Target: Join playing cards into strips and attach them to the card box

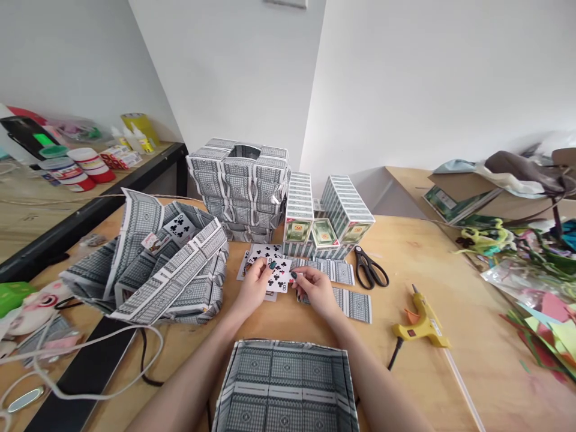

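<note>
Between both hands I hold an eight of clubs playing card face up, with red marks of another card showing by its right edge. My left hand is closed on the card's left side, thumb on top. On the right side my right hand pinches it between thumb and fingers. Beneath and behind the left hand lie loose face-up cards. Two rows of face-down cards extend past my right hand. An open box built of cards stands nearest me, below my hands.
Behind stand a tall woven card box and stacked card packs. At left sits a card basket holding card strips. Black scissors and a yellow glue gun with a cable lie right. White cord loops at left.
</note>
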`<state>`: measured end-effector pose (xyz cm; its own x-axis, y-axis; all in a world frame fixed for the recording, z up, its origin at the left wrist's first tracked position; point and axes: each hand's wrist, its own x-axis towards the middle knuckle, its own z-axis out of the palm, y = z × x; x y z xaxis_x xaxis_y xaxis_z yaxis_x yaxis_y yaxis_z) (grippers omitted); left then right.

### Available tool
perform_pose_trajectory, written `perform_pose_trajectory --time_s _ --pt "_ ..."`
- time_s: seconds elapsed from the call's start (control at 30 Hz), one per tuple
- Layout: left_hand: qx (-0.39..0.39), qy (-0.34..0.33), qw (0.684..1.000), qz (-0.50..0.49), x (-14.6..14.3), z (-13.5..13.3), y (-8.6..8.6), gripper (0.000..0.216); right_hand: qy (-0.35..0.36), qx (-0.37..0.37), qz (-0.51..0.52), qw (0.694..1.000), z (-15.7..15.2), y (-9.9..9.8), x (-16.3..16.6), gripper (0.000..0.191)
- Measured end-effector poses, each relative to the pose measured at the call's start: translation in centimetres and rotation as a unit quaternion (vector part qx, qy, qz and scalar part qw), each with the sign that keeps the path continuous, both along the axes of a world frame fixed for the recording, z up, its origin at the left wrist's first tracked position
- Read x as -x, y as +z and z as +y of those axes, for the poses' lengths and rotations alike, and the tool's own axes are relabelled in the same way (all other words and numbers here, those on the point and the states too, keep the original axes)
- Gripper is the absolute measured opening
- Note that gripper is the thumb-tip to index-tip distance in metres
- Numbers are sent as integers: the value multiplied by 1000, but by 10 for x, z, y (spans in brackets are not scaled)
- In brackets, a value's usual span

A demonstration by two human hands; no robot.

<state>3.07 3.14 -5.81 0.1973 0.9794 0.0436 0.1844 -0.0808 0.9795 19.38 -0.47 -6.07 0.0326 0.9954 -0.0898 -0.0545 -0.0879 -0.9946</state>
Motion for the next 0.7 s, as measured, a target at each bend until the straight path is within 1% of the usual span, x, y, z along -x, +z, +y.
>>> perform_pose_trajectory --time_s 0.1,0.23,0.33,0.47,0.53,0.6,0.7 --pt "2 -1 1000 1 -1 -2 4 14 4 -2 -7 1000 0 1 0 33" --pt "59 -40 997 -34 -5 -9 8 15 20 4 -4 1000 -1 1 0 33" --pt "78 -64 993 -52 -7 -12 6 15 26 4 -4 1000 -1 1 0 33" --pt "95 -79 991 -43 -7 -10 -1 29 17 -10 -10 1000 -1 0 0 31" --pt "110 -86 990 -31 -6 -8 -3 32 11 -17 -8 1000 -1 -1 0 29" --pt "105 -89 990 -22 -6 -6 -1 30 8 -21 -7 1000 0 -2 0 28" --pt "64 -83 994 -19 -5 -4 1 23 8 -20 -6 1000 0 -3 0 29"
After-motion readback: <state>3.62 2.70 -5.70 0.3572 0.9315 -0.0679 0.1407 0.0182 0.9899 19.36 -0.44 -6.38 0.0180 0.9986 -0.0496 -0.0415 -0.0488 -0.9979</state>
